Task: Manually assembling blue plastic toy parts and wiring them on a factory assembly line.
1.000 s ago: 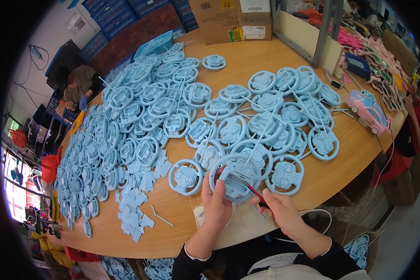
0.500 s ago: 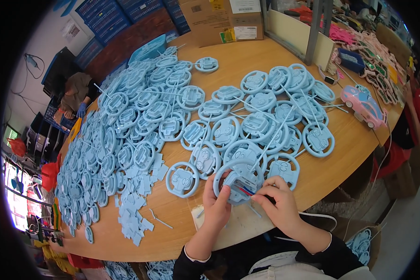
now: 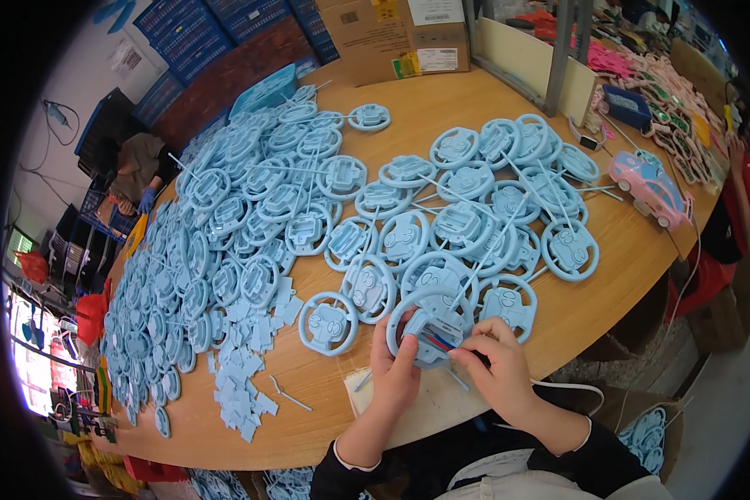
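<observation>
A light-blue plastic toy steering wheel (image 3: 417, 298) is tilted in front of me, its back with an open rectangular compartment turned up. My left hand (image 3: 397, 377) grips the rim on the left, thumb on the front. A thin red and blue strip (image 3: 439, 341), possibly wires, lies across the compartment. My right hand (image 3: 503, 372) pinches the strip's right end, fingers pressed together. Below the wheel, a pale board (image 3: 425, 410) lies at the table's edge. Another toy wheel (image 3: 328, 323) rests flat just to the left.
Many similar wheels (image 3: 262, 179) are heaped across the wooden table (image 3: 408, 92). Small flat blue plates (image 3: 240, 383) lie in a pile at left. A pink and blue toy car (image 3: 648, 187) stands at right, and a cardboard box (image 3: 396, 42) behind. Another person (image 3: 137, 171) sits at far left.
The held wheel and both hands have shifted very slightly right and down in view, as has most of the table. The grip looks the same.
</observation>
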### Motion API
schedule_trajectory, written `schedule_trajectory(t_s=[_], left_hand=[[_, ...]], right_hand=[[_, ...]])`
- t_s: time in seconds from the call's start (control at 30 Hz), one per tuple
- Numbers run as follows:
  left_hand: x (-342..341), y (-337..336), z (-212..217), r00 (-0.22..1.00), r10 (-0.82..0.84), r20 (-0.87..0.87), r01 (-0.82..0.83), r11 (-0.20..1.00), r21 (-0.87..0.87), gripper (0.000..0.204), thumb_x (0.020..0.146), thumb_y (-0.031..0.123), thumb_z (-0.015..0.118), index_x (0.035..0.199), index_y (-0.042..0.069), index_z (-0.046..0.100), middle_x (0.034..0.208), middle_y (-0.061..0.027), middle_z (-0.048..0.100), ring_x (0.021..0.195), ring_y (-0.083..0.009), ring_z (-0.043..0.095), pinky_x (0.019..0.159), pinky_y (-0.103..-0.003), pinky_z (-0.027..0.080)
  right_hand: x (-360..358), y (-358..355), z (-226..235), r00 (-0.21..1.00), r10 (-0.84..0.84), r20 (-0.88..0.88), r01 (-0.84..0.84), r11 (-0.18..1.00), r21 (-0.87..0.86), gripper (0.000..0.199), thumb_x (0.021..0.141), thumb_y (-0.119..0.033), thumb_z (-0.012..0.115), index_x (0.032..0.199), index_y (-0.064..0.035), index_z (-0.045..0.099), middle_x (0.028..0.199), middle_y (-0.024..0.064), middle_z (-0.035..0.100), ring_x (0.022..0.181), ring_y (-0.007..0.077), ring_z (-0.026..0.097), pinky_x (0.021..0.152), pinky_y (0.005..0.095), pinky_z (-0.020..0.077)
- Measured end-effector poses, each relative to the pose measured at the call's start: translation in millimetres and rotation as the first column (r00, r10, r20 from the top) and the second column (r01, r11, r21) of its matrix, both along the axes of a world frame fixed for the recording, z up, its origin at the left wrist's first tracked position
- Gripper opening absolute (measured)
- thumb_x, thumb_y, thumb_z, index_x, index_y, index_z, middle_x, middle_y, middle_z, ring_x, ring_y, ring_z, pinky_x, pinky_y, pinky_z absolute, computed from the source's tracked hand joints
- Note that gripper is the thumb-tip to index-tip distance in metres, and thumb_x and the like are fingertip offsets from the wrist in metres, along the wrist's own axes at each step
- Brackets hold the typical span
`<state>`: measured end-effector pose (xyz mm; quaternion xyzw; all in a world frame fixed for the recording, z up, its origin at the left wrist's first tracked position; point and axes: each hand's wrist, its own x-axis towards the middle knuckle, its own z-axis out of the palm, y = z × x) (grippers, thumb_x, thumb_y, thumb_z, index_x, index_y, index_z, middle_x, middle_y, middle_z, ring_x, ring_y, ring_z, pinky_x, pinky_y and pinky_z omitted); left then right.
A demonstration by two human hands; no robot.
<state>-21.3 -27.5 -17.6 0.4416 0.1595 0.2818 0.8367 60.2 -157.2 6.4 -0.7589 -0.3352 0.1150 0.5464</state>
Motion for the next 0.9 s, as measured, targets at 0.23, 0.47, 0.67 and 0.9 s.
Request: schedule_trajectory(t_s=[0.23, 0.47, 0.67, 0.9], left_hand=[[3, -2, 6, 0.999, -0.002, -0.051, 0.005, 0.998, 0.067, 0.034, 0.087, 0.025, 0.051, 0.112, 0.004, 0.040, 0.109, -0.0062, 0.047, 0.103, -0.0168, 0.046, 0.089, -0.033, 0.037], [0, 2, 4, 0.999, -0.043, -0.010, 0.043, 0.999, -0.021, 0.031, 0.090, 0.026, 0.045, 0.111, 0.004, 0.041, 0.109, -0.0083, 0.048, 0.103, -0.0161, 0.046, 0.089, -0.032, 0.037], [1, 4, 8, 0.998, -0.041, -0.057, 0.038, 0.998, -0.056, 0.036, 0.090, 0.025, 0.045, 0.117, 0.000, 0.040, 0.112, -0.0093, 0.049, 0.103, -0.0168, 0.047, 0.089, -0.031, 0.037], [1, 3, 5, 0.992, -0.067, -0.108, 0.056, 0.994, -0.099, 0.037, 0.090, 0.023, 0.045, 0.118, -0.002, 0.043, 0.114, -0.0099, 0.050, 0.104, -0.0162, 0.048, 0.090, -0.031, 0.037]], right_hand=[[5, 2, -14, 0.798, 0.058, -0.600, 0.042, 0.988, 0.151, 0.034, 0.070, -0.012, 0.072, 0.088, 0.0018, 0.047, 0.084, 0.0069, 0.050, 0.055, 0.0084, 0.048, 0.049, 0.0214, 0.0391], [26, -3, -2, 0.489, 0.255, -0.835, -0.323, 0.941, 0.098, 0.032, 0.078, -0.021, 0.066, 0.091, 0.0008, 0.048, 0.071, 0.0062, 0.055, 0.056, 0.0066, 0.049, 0.049, 0.0202, 0.0394], [13, -5, -6, 0.857, 0.141, -0.495, -0.249, 0.955, -0.159, 0.037, 0.075, -0.031, 0.068, 0.075, 0.0031, 0.051, 0.053, 0.0015, 0.050, 0.047, 0.0051, 0.043, 0.044, 0.0217, 0.0350], [4, -3, -17, 0.882, 0.051, -0.468, -0.066, 0.998, -0.016, 0.031, 0.073, -0.024, 0.070, 0.081, 0.0013, 0.055, 0.067, 0.0006, 0.051, 0.052, 0.0033, 0.044, 0.045, 0.0188, 0.0348]])
